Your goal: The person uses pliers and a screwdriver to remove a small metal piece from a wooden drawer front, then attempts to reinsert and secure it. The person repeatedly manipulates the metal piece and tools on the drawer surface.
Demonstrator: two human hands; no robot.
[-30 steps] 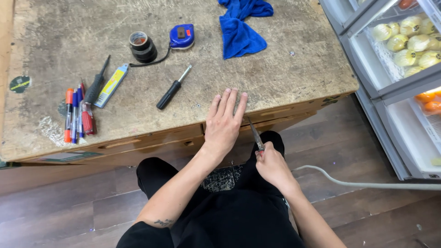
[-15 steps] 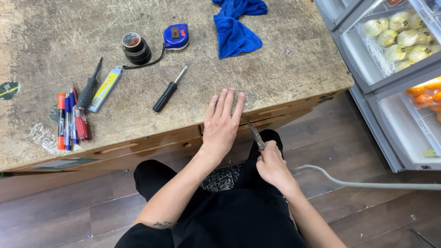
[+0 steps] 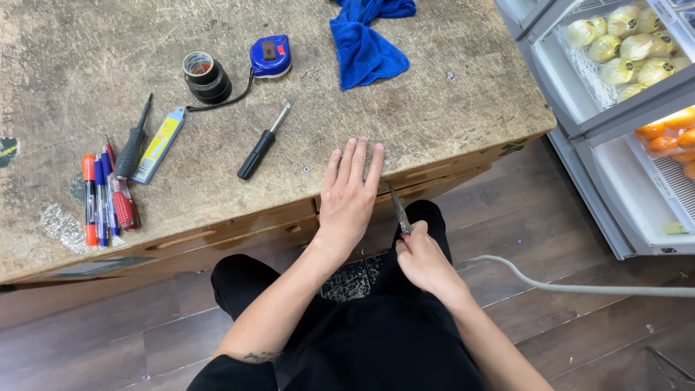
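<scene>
Two hands work at the worn wooden bench (image 3: 449,123): left hand (image 3: 352,190) lies flat, fingers spread, on its edge; right hand (image 3: 423,255) grips slim metal needle-nose pliers (image 3: 398,208).

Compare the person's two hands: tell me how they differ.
The left hand lies flat, fingers spread, on the workbench edge; the right hand is curled below it. The left holds nothing; the right grips long-nosed pliers pointing at the edge. Both are bare.

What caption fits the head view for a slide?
Left hand flat on worn wooden workbench; right hand holds slim metal pliers at its edge.
</scene>
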